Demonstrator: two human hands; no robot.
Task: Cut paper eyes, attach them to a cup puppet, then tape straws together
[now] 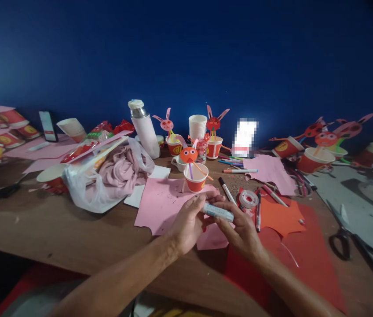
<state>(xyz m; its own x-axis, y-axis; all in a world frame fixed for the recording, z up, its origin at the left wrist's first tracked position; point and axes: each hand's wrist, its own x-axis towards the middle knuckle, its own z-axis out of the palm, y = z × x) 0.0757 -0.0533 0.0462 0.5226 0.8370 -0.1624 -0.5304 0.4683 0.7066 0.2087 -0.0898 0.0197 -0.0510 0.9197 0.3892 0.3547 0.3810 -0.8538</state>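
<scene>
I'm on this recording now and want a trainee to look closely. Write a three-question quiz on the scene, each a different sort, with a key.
1. What is held between the left hand and the right hand?
A) a roll of tape
B) a white tube
C) a paper cup

2. True or false: the large scissors lie to the right of both hands.

3. Fill in the colour: the orange paper lies on a large ____ sheet.

Key: 1. B; 2. True; 3. red
</scene>
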